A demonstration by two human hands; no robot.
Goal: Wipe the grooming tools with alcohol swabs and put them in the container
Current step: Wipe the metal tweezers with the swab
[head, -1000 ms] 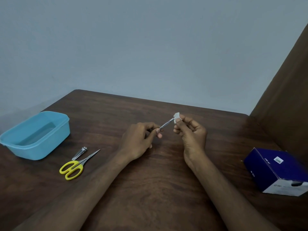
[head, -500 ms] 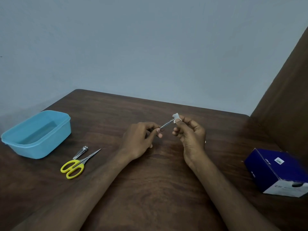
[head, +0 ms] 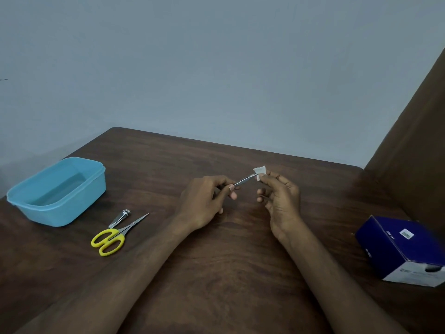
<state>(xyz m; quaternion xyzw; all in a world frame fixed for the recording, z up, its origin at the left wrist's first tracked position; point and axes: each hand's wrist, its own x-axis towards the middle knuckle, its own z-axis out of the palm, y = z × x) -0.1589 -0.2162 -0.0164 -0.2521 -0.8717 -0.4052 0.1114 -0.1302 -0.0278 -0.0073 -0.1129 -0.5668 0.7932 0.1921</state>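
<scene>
At frame centre, the left hand (head: 204,201) is pinching a slim silver metal tool (head: 244,180) while the right hand (head: 280,197) is pinching a small white swab (head: 260,170) around its tip. The light-blue plastic container (head: 56,190) is sitting at left.

The right edge cuts off the blue box (head: 404,249), whose print is too blurred to read. The left hand (head: 204,203) hides the slim metal tool's (head: 244,180) near end; the white swab (head: 260,170) covers its far tip.
</scene>
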